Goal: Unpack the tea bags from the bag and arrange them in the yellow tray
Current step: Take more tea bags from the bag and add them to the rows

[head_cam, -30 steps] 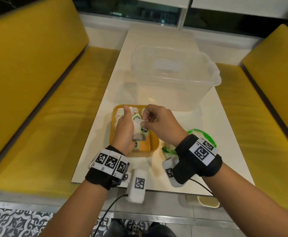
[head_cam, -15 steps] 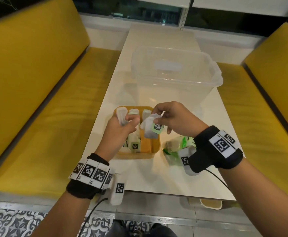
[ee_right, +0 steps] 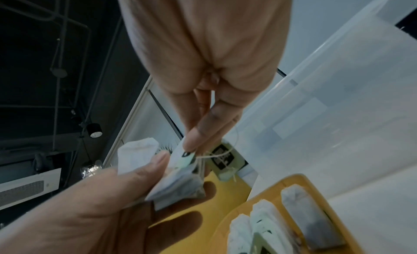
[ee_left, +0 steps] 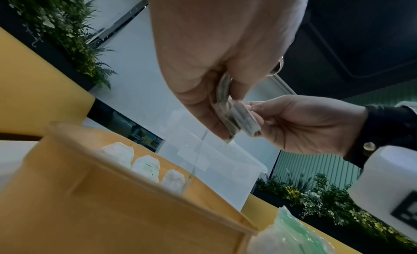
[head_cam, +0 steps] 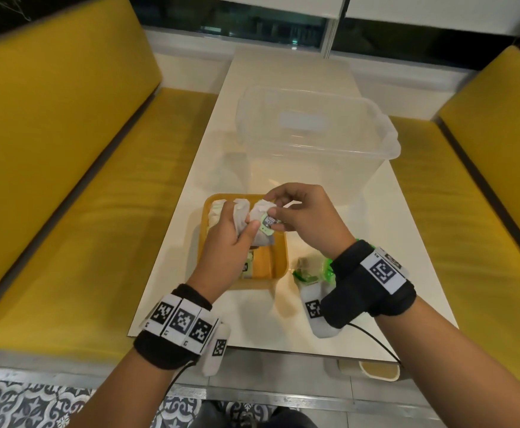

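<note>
The step in hand looks like separating tea bags — 2 hands work a small bunch held above the yellow tray [head_cam: 278,257], before the next one goes down. The left hand [head_cam: 226,242] is clenched round a white tea bag [head_cam: 241,216], its top poking out above the fist, while its thumb presses against a second tea bag [head_cam: 260,211] at 3 o'clock of the first. The right hand [head_cam: 306,216] grasps that second bag — thumb and forefinger pinch at its green paper tag [head_cam: 268,225], the other fingers curled loosely. In the right wrist view a thin string [ee_right: 222,153] loops from the tag, and another tag hangs just past it; whether the strings are tangled I cannot tell.

The tray sits on the table [head_cam: 283,319], directly under the hands. Along its 12 o'clock wall several tea bags already stand in a row [ee_left: 144,163]; the 3 o'clock part of its floor is bare. The bag [head_cam: 312,271], clear with green print, lies on the table just beside the tray at 3 o'clock, under the right wrist. A clear plastic tub [head_cam: 314,143] stands at 12 o'clock of the tray.

The next move, I judge, calls for drawing the pinched bag free of the left hand's hold without snagging its string, then setting it upright beside the row. The paper is thin, so a gentle pull seems wise.
</note>
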### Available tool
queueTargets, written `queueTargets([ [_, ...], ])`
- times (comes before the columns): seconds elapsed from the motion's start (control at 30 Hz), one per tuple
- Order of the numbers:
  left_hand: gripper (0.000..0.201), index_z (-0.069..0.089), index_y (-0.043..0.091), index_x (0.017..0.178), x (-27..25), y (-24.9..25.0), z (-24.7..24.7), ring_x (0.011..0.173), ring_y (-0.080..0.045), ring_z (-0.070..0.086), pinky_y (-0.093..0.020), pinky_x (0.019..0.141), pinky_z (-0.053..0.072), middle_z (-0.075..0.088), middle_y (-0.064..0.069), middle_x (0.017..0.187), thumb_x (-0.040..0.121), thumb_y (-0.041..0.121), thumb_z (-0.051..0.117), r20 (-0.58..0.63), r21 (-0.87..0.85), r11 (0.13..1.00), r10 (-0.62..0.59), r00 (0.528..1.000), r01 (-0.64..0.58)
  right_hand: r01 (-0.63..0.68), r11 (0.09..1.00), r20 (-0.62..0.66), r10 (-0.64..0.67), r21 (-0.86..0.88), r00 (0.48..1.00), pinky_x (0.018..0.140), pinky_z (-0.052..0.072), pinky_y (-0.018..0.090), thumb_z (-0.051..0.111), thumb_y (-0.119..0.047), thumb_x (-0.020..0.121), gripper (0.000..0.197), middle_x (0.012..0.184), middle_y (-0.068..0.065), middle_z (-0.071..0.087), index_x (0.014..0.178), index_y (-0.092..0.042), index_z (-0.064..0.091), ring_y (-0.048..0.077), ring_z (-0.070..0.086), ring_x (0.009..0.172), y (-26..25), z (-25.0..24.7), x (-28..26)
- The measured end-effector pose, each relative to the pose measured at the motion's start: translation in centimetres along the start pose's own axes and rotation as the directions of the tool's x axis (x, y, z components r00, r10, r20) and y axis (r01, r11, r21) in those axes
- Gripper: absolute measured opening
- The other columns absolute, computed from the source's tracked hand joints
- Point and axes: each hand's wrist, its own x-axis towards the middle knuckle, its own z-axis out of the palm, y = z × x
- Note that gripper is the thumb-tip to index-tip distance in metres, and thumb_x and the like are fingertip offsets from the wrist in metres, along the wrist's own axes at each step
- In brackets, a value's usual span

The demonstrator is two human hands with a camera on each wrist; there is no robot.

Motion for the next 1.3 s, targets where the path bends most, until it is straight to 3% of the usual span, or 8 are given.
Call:
queueTargets([
  [0.2,0.047,0.043,0.013,0.134,-0.4,0.0,0.1,0.098,-0.013,0.065,-0.014,0.070,0.053,0.062,-0.007,0.118,0.093,0.023,0.063,0.002,-0.112,0.994,-0.021,1.000,0.021,-0.047,0.995,-0.088,0.055,0.090,0.995,0.068,0.060,0.029,0.065,0.007,0.085,0.013,0.086,0.013,0.053,0.093,-0.002,0.070,0.022,0.063,0.072,0.5,0.7,-0.1],
  [0.3,0.060,0.043,0.011,0.140,-0.2,-0.4,-0.1,0.108,-0.020,0.063,-0.024,0.083,0.054,0.062,-0.008,0.126,0.089,0.028,0.068,-0.060,-0.031,0.998,-0.065,0.996,0.063,-0.029,0.999,-0.068,0.030,0.026,0.997,0.065,0.061,0.033,0.065,0.001,0.088,0.010,0.085,0.012,0.055,0.095,-0.004,0.070,0.025,0.065,0.070,0.3,0.6,-0.3],
  [0.57,0.051,0.057,0.001,0.123,-0.6,-0.5,-0.3,0.085,-0.013,0.059,0.000,0.063,0.042,0.067,-0.007,0.101,0.083,0.026,0.075,-0.183,0.014,1.000,-0.025,0.983,0.028,0.118,0.921,0.166,-0.060,-0.371,0.984,0.068,0.059,0.041,0.075,-0.004,0.080,0.018,0.084,0.010,0.068,0.096,-0.011,0.072,0.030,0.069,0.073,-0.8,-0.4,-0.6],
  [0.7,0.056,0.056,0.003,0.125,-0.8,-0.6,-0.4,0.089,-0.012,0.060,-0.004,0.067,0.044,0.068,-0.007,0.105,0.081,0.032,0.076,-0.141,-0.014,0.999,-0.041,0.989,0.040,0.088,0.945,0.163,-0.038,-0.314,0.986,0.067,0.061,0.039,0.073,0.001,0.080,0.013,0.072,0.003,0.064,0.084,-0.010,0.067,0.028,0.070,0.073,-0.8,-0.4,-0.4],
  [0.83,0.063,0.054,0.019,0.126,-1.1,-0.6,-0.6,0.103,-0.009,0.061,-0.023,0.082,0.051,0.065,0.005,0.112,0.072,0.031,0.083,-0.047,-0.044,0.997,-0.058,0.997,0.056,0.027,0.966,0.133,0.007,-0.256,0.991,0.063,0.059,0.031,0.074,0.001,0.079,0.012,0.076,0.012,0.066,0.085,-0.007,0.066,0.021,0.066,0.069,-0.5,-0.6,0.0],
  [1.03,0.050,0.058,0.015,0.114,-0.8,-1.0,-0.8,0.093,-0.013,0.063,-0.017,0.069,0.048,0.067,0.002,0.101,0.073,0.026,0.083,-0.093,-0.020,0.998,-0.062,0.994,0.060,0.081,0.916,0.281,0.035,-0.392,0.959,0.061,0.057,0.027,0.077,0.001,0.075,0.016,0.073,0.006,0.064,0.083,-0.010,0.069,0.013,0.061,0.062,-1.4,-0.8,1.0],
  [1.17,0.024,0.061,0.022,0.105,-0.8,-2.4,-1.9,0.091,-0.011,0.068,-0.026,0.071,0.056,0.070,0.005,0.096,0.085,0.030,0.073,-0.151,-0.166,0.979,-0.145,0.978,0.120,0.188,0.715,0.232,-0.037,-0.673,0.972,0.061,0.053,0.024,0.076,-0.002,0.076,0.012,0.073,0.002,0.063,0.084,-0.007,0.070,0.012,0.056,0.059,-1.4,-0.7,3.8],
  [1.3,0.021,0.065,0.007,0.098,-1.8,-4.2,-4.5,0.084,-0.016,0.072,-0.026,0.063,0.057,0.073,-0.002,0.089,0.095,0.027,0.058,-0.251,-0.350,0.924,-0.251,0.935,0.155,0.207,0.477,0.252,0.032,-0.855,0.967,0.072,0.056,0.033,0.068,-0.007,0.079,0.013,0.084,0.003,0.063,0.091,-0.012,0.070,0.022,0.060,0.077,0.4,0.8,6.9],
])
